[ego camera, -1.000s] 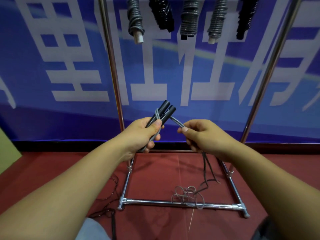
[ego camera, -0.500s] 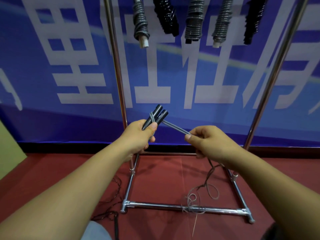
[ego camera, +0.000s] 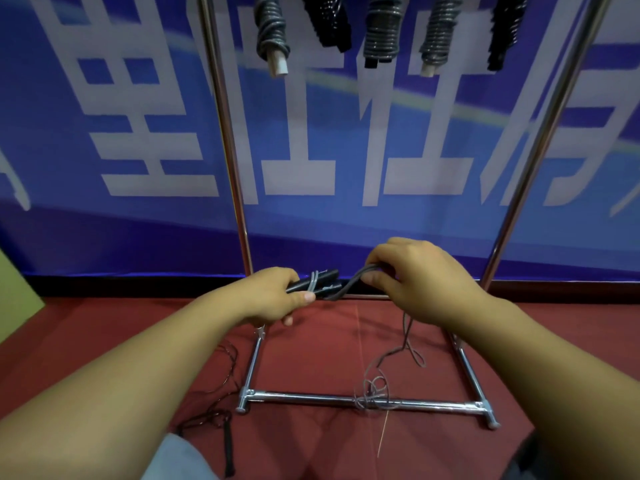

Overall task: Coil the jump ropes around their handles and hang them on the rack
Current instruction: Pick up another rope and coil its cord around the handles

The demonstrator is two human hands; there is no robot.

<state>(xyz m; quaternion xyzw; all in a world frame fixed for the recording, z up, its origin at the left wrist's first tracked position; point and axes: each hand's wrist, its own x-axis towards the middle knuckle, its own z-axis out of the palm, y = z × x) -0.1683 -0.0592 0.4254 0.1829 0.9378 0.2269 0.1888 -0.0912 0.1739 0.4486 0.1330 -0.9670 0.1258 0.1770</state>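
My left hand (ego camera: 277,296) grips two black jump-rope handles (ego camera: 320,280) held side by side, pointing right, with one turn of grey rope round them. My right hand (ego camera: 415,275) pinches the grey rope (ego camera: 349,284) just right of the handles, and the rope bends down under them. The loose rest of this rope (ego camera: 398,351) trails from my right hand to a tangle on the floor by the rack's base bar. The chrome rack (ego camera: 311,399) stands in front of me. Several coiled ropes (ego camera: 381,32) hang from its top.
A black jump rope (ego camera: 227,441) lies on the red floor at the lower left of the rack's base. A blue banner with white characters (ego camera: 156,133) covers the wall behind. The rack's two uprights (ego camera: 225,133) rise on either side of my hands.
The handles have tipped from pointing up to lying level, and both hands have come lower. My right hand has swung up and over, drawing the rope round the handles.
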